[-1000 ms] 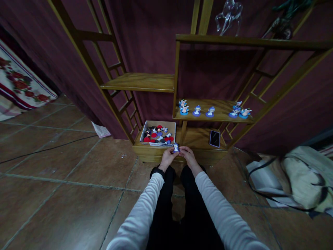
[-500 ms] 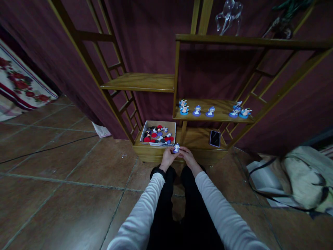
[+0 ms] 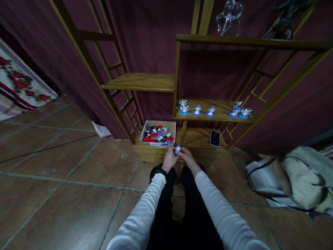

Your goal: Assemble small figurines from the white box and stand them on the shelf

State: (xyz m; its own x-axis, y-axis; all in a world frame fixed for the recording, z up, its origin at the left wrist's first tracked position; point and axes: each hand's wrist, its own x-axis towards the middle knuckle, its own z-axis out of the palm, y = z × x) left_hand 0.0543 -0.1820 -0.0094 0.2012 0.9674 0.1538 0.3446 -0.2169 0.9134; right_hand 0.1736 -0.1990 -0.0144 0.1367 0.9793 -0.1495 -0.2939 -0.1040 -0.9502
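Observation:
A small purple-and-white figurine [image 3: 177, 149] on a purple base is held between my two hands, just in front of the shelf unit's bottom board. My left hand [image 3: 170, 158] grips it from the left, fingers closed. From the right, my right hand [image 3: 187, 157] pinches it too. Just beyond my left hand sits an open cardboard box [image 3: 171, 125] filled with several figurines and red or purple round bases. Two similar purple figurines, one [image 3: 197, 110] beside another [image 3: 210, 111], stand upright on the middle shelf [image 3: 221, 105].
Blue-based figurines [image 3: 184, 108] stand at the middle shelf's left end, another cluster [image 3: 235, 111] at its right. A phone [image 3: 214, 138] lies on the bottom board. A glass horse [image 3: 230, 17] stands on the upper shelf. Bags [image 3: 301, 173] lie on the floor at right, a cable [image 3: 49, 149] at left.
The figurine has shifted slightly right and is turned or tilted a little in my fingers. My left hand has moved slightly to the right with it.

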